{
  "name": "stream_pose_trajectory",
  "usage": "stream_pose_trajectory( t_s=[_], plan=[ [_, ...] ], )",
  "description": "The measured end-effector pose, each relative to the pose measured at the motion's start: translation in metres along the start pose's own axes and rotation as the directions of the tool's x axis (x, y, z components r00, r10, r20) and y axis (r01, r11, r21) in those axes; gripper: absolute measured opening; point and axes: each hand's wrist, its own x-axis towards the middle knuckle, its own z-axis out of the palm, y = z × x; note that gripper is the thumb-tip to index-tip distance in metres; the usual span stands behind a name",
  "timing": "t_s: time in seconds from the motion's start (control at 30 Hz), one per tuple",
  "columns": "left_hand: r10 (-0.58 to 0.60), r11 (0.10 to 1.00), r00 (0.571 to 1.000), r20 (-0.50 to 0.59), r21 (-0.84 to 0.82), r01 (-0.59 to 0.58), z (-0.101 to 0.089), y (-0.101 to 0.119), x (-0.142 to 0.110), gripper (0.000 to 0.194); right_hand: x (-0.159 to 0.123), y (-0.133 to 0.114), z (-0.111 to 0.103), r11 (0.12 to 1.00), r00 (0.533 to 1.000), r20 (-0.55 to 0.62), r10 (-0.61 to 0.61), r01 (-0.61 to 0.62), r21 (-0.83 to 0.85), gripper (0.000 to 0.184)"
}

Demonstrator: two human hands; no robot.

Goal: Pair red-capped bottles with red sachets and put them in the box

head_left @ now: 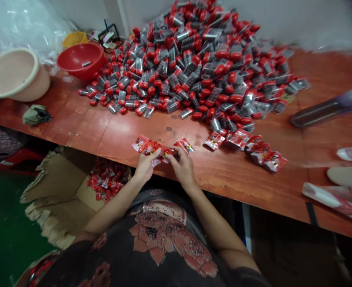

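Note:
My left hand is closed, its thumb on top of a short row of small red printed packets over the table's front edge. Pinching the right end of the same packets is my right hand, its fingers curled and partly hidden. A single red packet lies just beyond my right fingers. To the right, several puffier red packets lie in an overlapping row, with one more packet beside them. Behind is a big heap of small clear containers with red caps and dark contents.
A cream basin and a red bowl stand at the left, near a crumpled cloth. Below the table, a torn cardboard box holds more red packets. A dark tube-shaped item lies at the right.

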Motion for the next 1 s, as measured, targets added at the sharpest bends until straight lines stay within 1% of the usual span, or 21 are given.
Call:
stream_pose_trajectory(
  t_s=[0.07, 0.13, 0.2, 0.23, 0.3, 0.33, 0.37, 0.43, 0.5, 0.53, 0.6, 0.63, 0.7, 0.73, 0.8, 0.87, 0.9, 0.93, 0.97, 1.0],
  plan=[
    [0.04, 0.999, 0.999, 0.009, 0.01, -0.04, 0.002, -0.002, 0.002, 0.035, 0.003, -0.001, 0.011, 1.0, 1.0, -0.003, 0.002, -0.002, 0.016, 0.03],
    [0.059, 0.998, 0.998, 0.0, 0.028, -0.059, 0.002, -0.003, 0.008, 0.04, 0.012, 0.002, 0.014, 0.998, 0.999, 0.014, -0.037, 0.037, -0.043, 0.031],
    [0.076, 0.997, 0.997, -0.017, 0.014, -0.076, 0.001, -0.002, 0.018, 0.041, 0.027, 0.005, 0.008, 0.988, 0.99, 0.111, -0.083, 0.096, -0.123, 0.033],
    [0.082, 0.997, 0.996, -0.035, -0.002, -0.082, 0.0, -0.001, 0.024, 0.04, 0.039, 0.006, 0.003, 0.975, 0.982, 0.165, -0.087, 0.118, -0.186, 0.033],
    [0.076, 0.996, 0.995, -0.071, -0.036, -0.079, -0.002, 0.002, 0.035, 0.039, 0.068, 0.007, -0.011, 0.927, 0.976, 0.214, -0.048, 0.124, -0.354, 0.031],
    [0.067, 0.996, 0.994, -0.083, -0.052, -0.071, -0.003, 0.003, 0.04, 0.039, 0.086, 0.008, -0.019, 0.878, 0.985, 0.17, -0.013, 0.092, -0.469, 0.03],
    [0.055, 0.996, 0.995, -0.085, -0.067, -0.061, -0.003, 0.005, 0.044, 0.039, 0.105, 0.008, -0.026, 0.852, 0.994, 0.105, 0.01, 0.046, -0.522, 0.032],
    [0.043, 0.992, 0.996, -0.076, -0.111, -0.051, -0.003, 0.009, 0.048, 0.036, 0.142, 0.012, -0.035, 0.792, 0.998, -0.024, 0.052, -0.056, -0.608, 0.035],
    [0.043, 0.985, 0.995, -0.089, -0.163, -0.057, -0.001, 0.013, 0.049, 0.031, 0.171, 0.018, -0.034, 0.746, 0.992, -0.085, 0.09, -0.124, -0.655, 0.041],
    [0.027, 0.982, 0.995, -0.093, -0.182, -0.044, 0.0, 0.015, 0.048, 0.029, 0.18, 0.021, -0.03, 0.683, 0.988, -0.106, 0.108, -0.151, -0.715, 0.045],
    [-0.026, 0.98, 0.995, -0.096, -0.198, 0.007, 0.0, 0.02, 0.046, 0.023, 0.189, 0.027, -0.019, 0.607, 0.99, -0.098, 0.106, -0.142, -0.782, 0.049],
    [-0.058, 0.979, 0.994, -0.095, -0.202, 0.038, 0.0, 0.023, 0.045, 0.02, 0.189, 0.029, -0.014, 0.593, 0.992, -0.079, 0.103, -0.125, -0.795, 0.048],
    [-0.133, 0.971, 0.986, -0.096, -0.211, 0.111, -0.002, 0.028, 0.043, 0.014, 0.184, 0.032, -0.008, 0.631, 0.993, -0.026, 0.114, -0.093, -0.771, 0.04],
    [-0.17, 0.965, 0.98, -0.1, -0.218, 0.146, -0.004, 0.031, 0.042, 0.012, 0.179, 0.032, -0.007, 0.668, 0.992, 0.0, 0.126, -0.084, -0.74, 0.039],
    [-0.228, 0.952, 0.966, -0.119, -0.236, 0.195, -0.007, 0.036, 0.04, 0.01, 0.163, 0.03, -0.009, 0.776, 0.992, 0.038, 0.119, -0.068, -0.627, 0.047],
    [-0.253, 0.942, 0.958, -0.132, -0.259, 0.213, -0.009, 0.039, 0.038, 0.01, 0.139, 0.022, -0.012, 0.908, 0.997, 0.041, 0.06, -0.037, -0.418, 0.056],
    [-0.255, 0.938, 0.958, -0.133, -0.273, 0.212, -0.01, 0.04, 0.036, 0.01, 0.123, 0.016, -0.013, 0.96, 0.999, 0.032, 0.028, -0.018, -0.278, 0.055],
    [-0.257, 0.934, 0.958, -0.128, -0.288, 0.212, -0.01, 0.041, 0.035, 0.011, 0.106, 0.008, -0.014, 0.992, 0.999, 0.039, 0.005, 0.0, -0.124, 0.051],
    [-0.255, 0.93, 0.959, -0.123, -0.301, 0.209, -0.01, 0.041, 0.033, 0.011, 0.088, 0.0, -0.013, 1.0, 0.998, 0.063, -0.015, 0.015, -0.005, 0.048],
    [-0.251, 0.928, 0.961, -0.116, -0.31, 0.205, -0.01, 0.041, 0.031, 0.011, 0.07, -0.009, -0.012, 0.997, 0.995, 0.089, -0.032, 0.026, 0.071, 0.046]
  ],
)
